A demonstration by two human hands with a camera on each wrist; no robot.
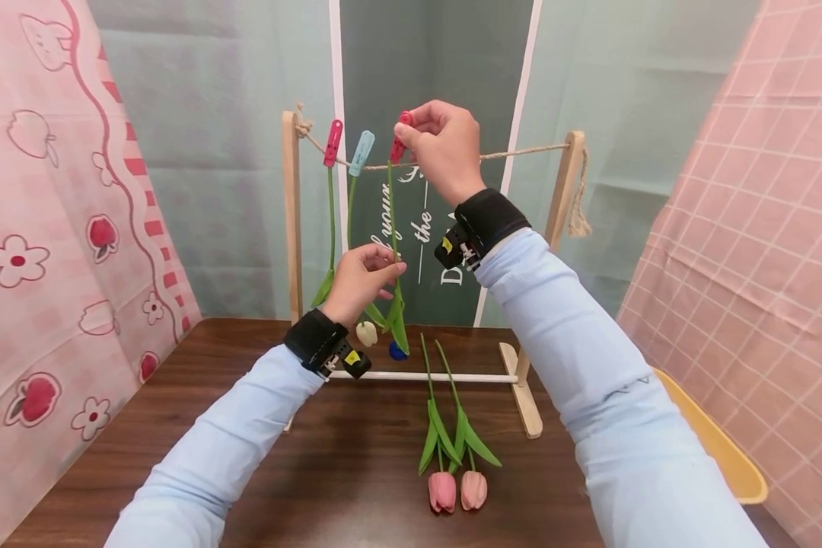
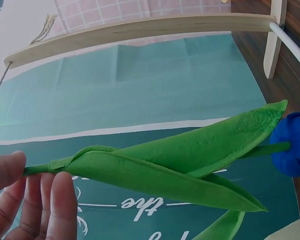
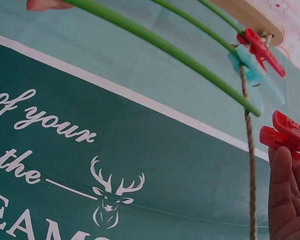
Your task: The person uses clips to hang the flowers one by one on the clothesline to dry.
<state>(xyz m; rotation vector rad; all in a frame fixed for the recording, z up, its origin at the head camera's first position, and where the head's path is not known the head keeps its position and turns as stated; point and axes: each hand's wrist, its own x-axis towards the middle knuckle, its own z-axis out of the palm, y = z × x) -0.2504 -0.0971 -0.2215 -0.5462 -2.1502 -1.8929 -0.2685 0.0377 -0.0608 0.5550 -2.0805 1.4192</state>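
Observation:
My left hand (image 1: 358, 283) pinches the green stem of an artificial tulip with a blue bloom (image 2: 292, 145), which hangs head down. The stem's tip (image 3: 252, 107) crosses the rope (image 3: 251, 170). Between thumb and fingers, my right hand (image 1: 450, 144) holds a red clothespin (image 3: 290, 137) just beside that tip; in the right wrist view it appears apart from rope and stem. To the left, another red clothespin (image 1: 332, 143) and a light blue clothespin (image 1: 362, 152) grip stems on the rope. A white tulip (image 1: 366, 333) hangs behind my left hand.
Two pink tulips (image 1: 441, 492) lie on the brown table (image 1: 356, 487), stems pointing away. The rope spans two wooden posts (image 1: 565, 186), joined low down by a white rod (image 1: 445, 377). A yellow tray (image 1: 719, 441) stands at right, partly behind my right arm.

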